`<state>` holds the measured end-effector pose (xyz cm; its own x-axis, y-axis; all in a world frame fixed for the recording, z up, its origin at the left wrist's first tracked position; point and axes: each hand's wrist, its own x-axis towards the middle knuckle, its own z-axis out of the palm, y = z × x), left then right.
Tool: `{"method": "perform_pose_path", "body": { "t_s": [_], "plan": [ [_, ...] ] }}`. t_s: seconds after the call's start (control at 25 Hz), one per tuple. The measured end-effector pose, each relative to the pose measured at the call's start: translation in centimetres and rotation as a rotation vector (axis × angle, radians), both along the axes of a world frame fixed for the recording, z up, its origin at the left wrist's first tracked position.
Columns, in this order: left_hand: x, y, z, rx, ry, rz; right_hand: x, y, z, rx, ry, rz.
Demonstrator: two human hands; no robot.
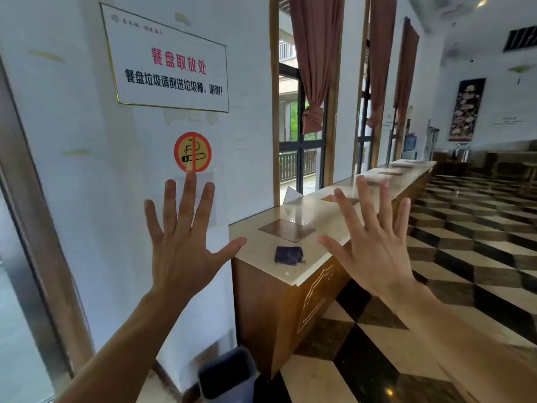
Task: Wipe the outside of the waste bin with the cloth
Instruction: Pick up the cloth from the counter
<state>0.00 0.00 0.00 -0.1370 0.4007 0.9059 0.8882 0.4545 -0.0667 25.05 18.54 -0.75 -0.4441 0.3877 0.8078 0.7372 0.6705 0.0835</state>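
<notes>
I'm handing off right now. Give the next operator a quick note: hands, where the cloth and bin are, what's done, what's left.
Left hand: open, fingers spread, raised in front of the wall, holding nothing.
Right hand: open, spread, raised over the counter's near end, holding nothing.
Cloth: dark, folded, lying on the counter near its front corner, between the hands.
Waste bin: on the floor by the wall, below the counter end.
Done: nothing visible.
Left: pick up cloth, wipe the bin's outside.

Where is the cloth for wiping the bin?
The dark cloth lies on the near end of the long counter, between the two raised, empty hands and just in front of a brown square inlay.
</notes>
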Motion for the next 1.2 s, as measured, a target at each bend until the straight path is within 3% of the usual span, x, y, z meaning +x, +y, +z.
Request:
{"method": "perform_pose_path", "body": {
  "t_s": [0.36,0.84,1.2],
  "plan": [
    [-3.9,11.8,-3.5,-0.021,-0.008,-0.039,-4.7,10.3,-3.1,-0.051,0.007,-0.014],
    [-8.1,31.3,-9.3,-0.195,-0.292,-0.136,-12.0,29.2,-9.2,-0.294,-0.086,0.122],
    [-19.7,44.5,-17.9,-0.274,-0.427,-0.228,-24.2,40.9,-16.4,-0.398,-0.111,0.093]
  ]
}}
